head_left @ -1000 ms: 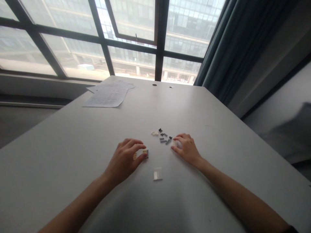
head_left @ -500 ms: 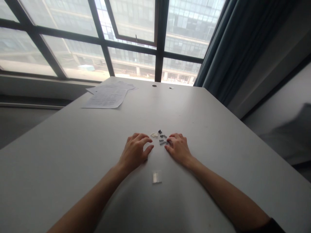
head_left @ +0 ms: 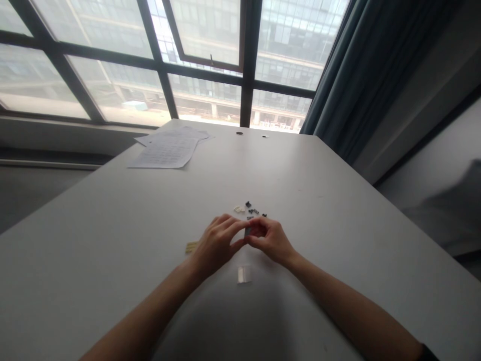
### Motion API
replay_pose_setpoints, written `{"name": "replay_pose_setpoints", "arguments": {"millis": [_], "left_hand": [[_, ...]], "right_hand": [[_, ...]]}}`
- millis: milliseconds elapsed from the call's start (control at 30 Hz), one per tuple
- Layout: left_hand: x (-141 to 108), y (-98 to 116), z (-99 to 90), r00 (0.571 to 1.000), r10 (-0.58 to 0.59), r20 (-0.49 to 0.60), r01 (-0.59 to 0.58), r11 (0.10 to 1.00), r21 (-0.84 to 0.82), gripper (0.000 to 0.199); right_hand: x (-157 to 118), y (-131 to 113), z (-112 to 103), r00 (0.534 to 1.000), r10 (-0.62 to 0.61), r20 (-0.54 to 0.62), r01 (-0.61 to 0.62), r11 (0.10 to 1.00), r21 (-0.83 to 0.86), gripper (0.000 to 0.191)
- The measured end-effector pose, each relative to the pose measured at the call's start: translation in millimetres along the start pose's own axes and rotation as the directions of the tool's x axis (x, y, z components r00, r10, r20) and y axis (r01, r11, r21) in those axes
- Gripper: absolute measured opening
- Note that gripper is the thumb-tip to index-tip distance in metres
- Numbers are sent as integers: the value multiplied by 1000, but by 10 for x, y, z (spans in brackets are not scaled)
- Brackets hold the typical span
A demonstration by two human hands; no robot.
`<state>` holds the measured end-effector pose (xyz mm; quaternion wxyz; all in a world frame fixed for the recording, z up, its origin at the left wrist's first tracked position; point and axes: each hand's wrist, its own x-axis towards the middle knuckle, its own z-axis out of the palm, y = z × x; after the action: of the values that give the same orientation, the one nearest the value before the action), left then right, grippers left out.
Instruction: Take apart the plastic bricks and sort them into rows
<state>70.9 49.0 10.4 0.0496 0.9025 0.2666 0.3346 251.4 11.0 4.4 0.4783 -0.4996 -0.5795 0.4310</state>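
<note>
My left hand point(head_left: 221, 240) and my right hand point(head_left: 269, 237) meet at the middle of the white table, thumbs and fingertips pinched on a small grey piece point(head_left: 247, 231) between them. Just beyond lie several small dark grey pieces point(head_left: 253, 211), one of them a separate dark piece point(head_left: 248, 204). Beside these is a little group of cream pieces point(head_left: 238, 209). A tan strip-like piece point(head_left: 191, 247) shows at the left, partly hidden by my left hand. Nearer to me rests a small clear item point(head_left: 244, 275) with a pale part.
Printed paper sheets point(head_left: 165, 150) lie at the far left of the white table point(head_left: 319, 210). Two round holes are near its far edge. Behind it stand a large framed window and, at the right, a dark blue curtain point(head_left: 338, 75).
Both hands have come together, and a grey piece is now held between their fingertips. My left hand has moved right, uncovering part of the tan piece.
</note>
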Motion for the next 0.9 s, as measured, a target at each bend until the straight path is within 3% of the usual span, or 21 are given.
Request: {"name": "replay_pose_setpoints", "arguments": {"millis": [167,433,633,767,833,900], "left_hand": [[-6,30,-32,999,28,18,-29,996,81,18],[-9,65,-58,994,12,107,-26,992,124,20],[3,-4,-107,998,-4,69,-6,990,138,20],[3,-204,-248,992,-102,-78,116,973,198,27],[-2,-301,-303,983,-133,-126,156,968,196,29],[-8,-361,-329,982,-133,-132,156,970,186,29]], "right_hand": [[-6,-33,91,977,213,7,-204,922,330,28],[-29,24,142,980,199,-11,-182,917,356,36],[-19,31,75,996,87,11,-88,982,169,39],[110,34,-192,973,-93,-214,57,984,-167,34],[192,78,-373,941,-147,-304,34,937,-347,28],[259,133,-546,936,-152,-317,-23,873,-487,23]]}}
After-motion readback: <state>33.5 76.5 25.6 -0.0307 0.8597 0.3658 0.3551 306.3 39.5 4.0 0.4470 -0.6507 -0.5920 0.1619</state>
